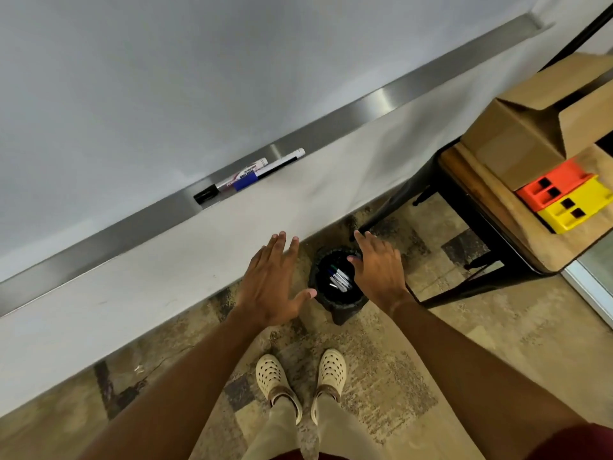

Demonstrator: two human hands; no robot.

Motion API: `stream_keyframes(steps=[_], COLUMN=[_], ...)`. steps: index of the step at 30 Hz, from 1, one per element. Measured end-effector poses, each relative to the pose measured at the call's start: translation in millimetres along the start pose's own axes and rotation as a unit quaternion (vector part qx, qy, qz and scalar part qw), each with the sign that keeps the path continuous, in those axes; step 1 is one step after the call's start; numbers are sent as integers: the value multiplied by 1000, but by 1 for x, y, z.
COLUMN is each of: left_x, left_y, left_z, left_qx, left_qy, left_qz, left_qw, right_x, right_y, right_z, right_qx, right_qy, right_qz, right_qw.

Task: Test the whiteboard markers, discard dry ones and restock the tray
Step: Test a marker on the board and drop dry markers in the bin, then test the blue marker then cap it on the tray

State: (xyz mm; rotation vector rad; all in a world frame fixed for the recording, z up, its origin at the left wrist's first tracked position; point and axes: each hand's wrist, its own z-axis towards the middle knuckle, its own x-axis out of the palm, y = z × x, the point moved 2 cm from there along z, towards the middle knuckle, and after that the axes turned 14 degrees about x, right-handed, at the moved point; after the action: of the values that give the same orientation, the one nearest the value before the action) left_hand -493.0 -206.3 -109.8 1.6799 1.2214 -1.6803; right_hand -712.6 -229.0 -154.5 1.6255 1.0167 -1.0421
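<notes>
Two whiteboard markers lie on the metal tray (pixel 381 101) under the whiteboard (pixel 166 78): a black-capped marker (pixel 232 181) and a blue-capped marker (pixel 268 170) just in front of it. On the floor below stands a small black bin (pixel 338 310) with several markers (pixel 340 278) inside. My left hand (pixel 273 280) hovers left of the bin, fingers straight and spread, holding nothing. My right hand (pixel 379 268) hovers over the bin's right rim, fingers straight, also empty.
A wooden table (pixel 517 240) with black legs stands at the right, carrying a cardboard box (pixel 517 134) and an orange holder (pixel 550 187) and yellow holder (pixel 577 207). My feet in cream clogs (pixel 300 376) stand on patterned floor just behind the bin.
</notes>
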Motion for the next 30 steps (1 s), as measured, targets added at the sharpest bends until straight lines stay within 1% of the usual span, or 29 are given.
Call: stream_keyframes(steps=[7, 10, 12, 15, 19, 22, 25, 30], left_x=[-30, -40, -46, -52, -59, -61, -62, -67], left_y=[25, 35, 42, 49, 57, 63, 68, 72], left_z=[-9, -18, -26, -37, -54, -65, -73, -79], left_qx=[-28, -46, -56, -69, -78, -90, -96, -99], left_qy=[-47, -60, -67, -68, -74, -75, -74, -76], left_qz=[3, 11, 15, 18, 18, 11, 6, 4], left_qw=[998, 997, 996, 995, 994, 993, 993, 992], right_x=[-44, -61, -70, -78, -84, -89, -94, -102], right_y=[76, 110, 132, 155, 170, 176, 179, 179], right_z=[21, 33, 43, 61, 81, 91, 96, 96], right_qx=[-77, -120, -147, -171, -197, -212, -225, -223], right_qy=[-77, -128, -145, -141, -106, -87, -63, -54], right_qz=[70, 76, 65, 18, -51, -77, -82, -55], right_qw=[992, 982, 976, 975, 973, 970, 969, 972])
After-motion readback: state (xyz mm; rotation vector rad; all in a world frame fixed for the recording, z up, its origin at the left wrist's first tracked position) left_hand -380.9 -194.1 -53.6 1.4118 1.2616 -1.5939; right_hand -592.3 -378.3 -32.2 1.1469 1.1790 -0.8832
